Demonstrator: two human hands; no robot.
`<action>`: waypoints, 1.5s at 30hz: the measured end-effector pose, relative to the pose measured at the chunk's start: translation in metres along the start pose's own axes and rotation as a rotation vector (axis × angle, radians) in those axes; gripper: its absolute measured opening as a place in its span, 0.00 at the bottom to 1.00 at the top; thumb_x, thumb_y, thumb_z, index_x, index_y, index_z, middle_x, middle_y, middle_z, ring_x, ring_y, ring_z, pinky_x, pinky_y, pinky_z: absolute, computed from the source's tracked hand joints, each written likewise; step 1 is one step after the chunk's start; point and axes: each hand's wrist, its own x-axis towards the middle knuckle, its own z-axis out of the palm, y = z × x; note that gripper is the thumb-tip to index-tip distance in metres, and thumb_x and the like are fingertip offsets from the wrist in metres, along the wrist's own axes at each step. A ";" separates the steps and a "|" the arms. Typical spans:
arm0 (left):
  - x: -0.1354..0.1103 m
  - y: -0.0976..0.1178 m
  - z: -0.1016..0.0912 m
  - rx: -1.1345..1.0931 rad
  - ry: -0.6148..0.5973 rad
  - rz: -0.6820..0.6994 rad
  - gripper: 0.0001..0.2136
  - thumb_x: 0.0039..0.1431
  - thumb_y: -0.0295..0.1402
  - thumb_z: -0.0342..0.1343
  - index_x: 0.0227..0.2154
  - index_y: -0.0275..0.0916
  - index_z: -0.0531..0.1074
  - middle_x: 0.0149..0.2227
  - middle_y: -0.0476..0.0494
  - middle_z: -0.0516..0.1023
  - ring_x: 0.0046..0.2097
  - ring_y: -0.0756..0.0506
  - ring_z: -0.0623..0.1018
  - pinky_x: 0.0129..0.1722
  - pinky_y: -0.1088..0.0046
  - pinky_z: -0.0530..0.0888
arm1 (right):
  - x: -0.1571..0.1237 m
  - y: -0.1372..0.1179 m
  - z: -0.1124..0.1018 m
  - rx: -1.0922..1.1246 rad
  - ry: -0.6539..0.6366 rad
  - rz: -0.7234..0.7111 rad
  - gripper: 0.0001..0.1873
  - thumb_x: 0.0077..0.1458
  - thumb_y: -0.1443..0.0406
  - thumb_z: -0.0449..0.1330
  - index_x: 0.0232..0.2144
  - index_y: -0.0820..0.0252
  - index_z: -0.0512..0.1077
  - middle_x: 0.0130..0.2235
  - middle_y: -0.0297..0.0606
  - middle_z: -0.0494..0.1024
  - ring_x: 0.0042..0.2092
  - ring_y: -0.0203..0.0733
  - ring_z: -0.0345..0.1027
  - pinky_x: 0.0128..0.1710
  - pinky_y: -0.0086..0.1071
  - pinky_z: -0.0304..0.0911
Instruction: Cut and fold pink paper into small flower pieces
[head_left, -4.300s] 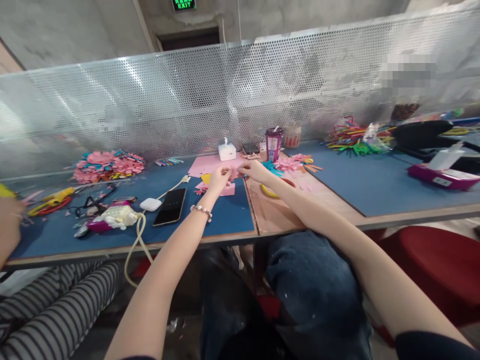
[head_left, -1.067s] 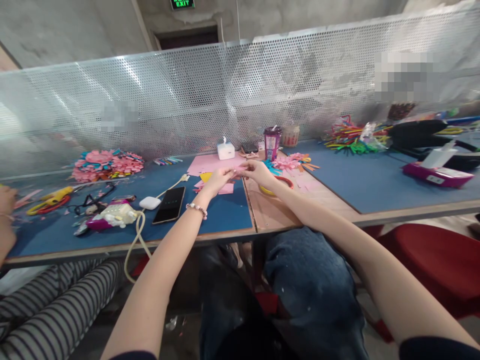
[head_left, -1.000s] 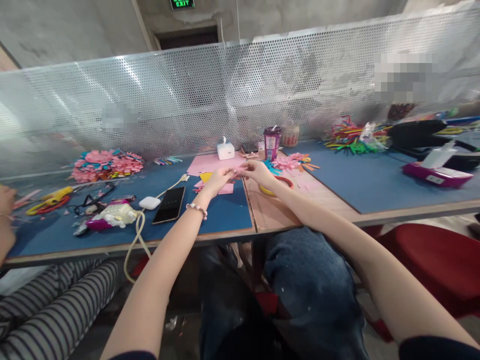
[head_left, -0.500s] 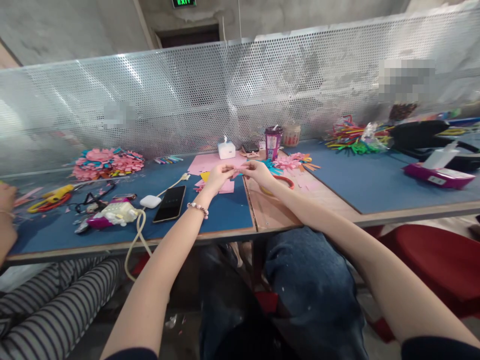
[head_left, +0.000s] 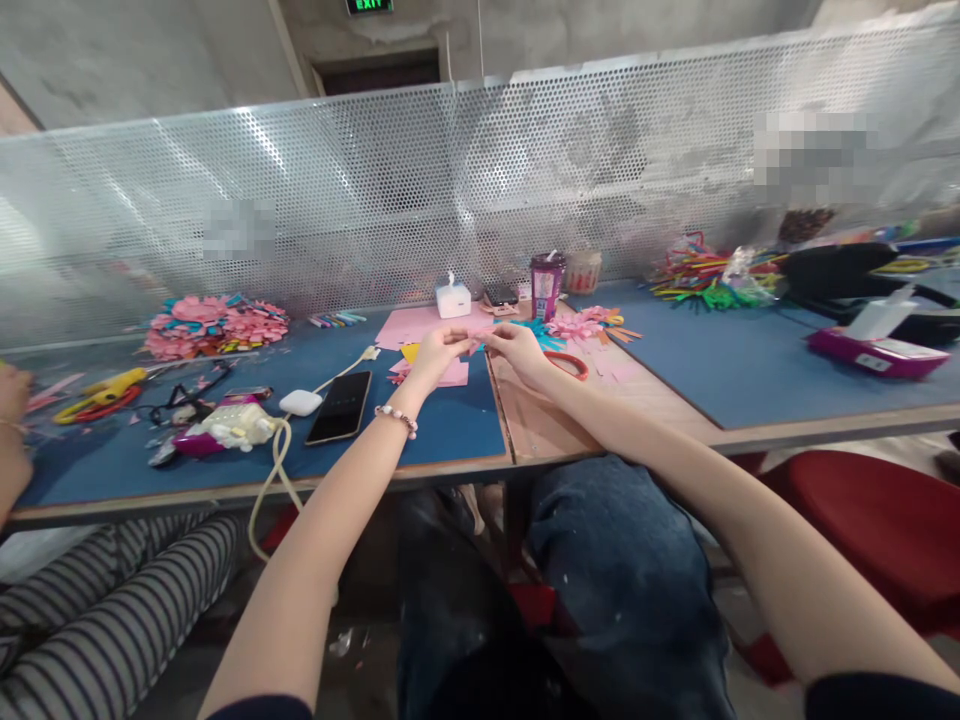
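Observation:
Above the table's middle, my left hand [head_left: 444, 352] and my right hand [head_left: 516, 348] meet almost fingertip to fingertip. Both are closed in a pinch on a small pink paper piece [head_left: 479, 340], mostly hidden by the fingers. Beneath my left hand lie cut pink paper pieces [head_left: 454, 374] and a bit of yellow paper [head_left: 409, 352]. A larger pink sheet [head_left: 401, 326] is spread just behind. Under my right forearm an orange-red ring-shaped thing [head_left: 571, 364], partly covered, rests on the wooden board.
A phone [head_left: 340, 406], white charger [head_left: 301, 402] and cable lie left. A purple cup [head_left: 547, 286] and white tissue box [head_left: 453, 299] stand behind. Pink and blue paper bundles [head_left: 214, 325] lie far left, near another person's arm [head_left: 11, 440]. A perforated metal screen [head_left: 360, 200] closes the back.
My right hand's fingertips have shifted slightly to the right, widening the small gap between the hands. My left hand stays nearly in place, and both keep their pinch.

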 end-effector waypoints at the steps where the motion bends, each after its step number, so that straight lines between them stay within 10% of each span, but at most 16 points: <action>1: 0.000 0.000 0.000 -0.005 0.006 -0.012 0.11 0.48 0.31 0.63 0.37 0.34 0.75 0.37 0.40 0.80 0.39 0.45 0.78 0.44 0.65 0.73 | 0.001 0.002 0.000 0.011 0.006 -0.005 0.21 0.44 0.49 0.65 0.25 0.62 0.71 0.29 0.37 0.75 0.31 0.37 0.67 0.31 0.31 0.63; 45: -0.001 0.000 0.000 -0.105 -0.027 -0.026 0.18 0.45 0.35 0.67 0.41 0.34 0.79 0.39 0.38 0.82 0.39 0.43 0.81 0.49 0.60 0.74 | -0.001 0.002 0.004 -0.283 -0.042 -0.252 0.04 0.55 0.65 0.58 0.33 0.60 0.71 0.35 0.38 0.77 0.31 0.38 0.72 0.35 0.32 0.68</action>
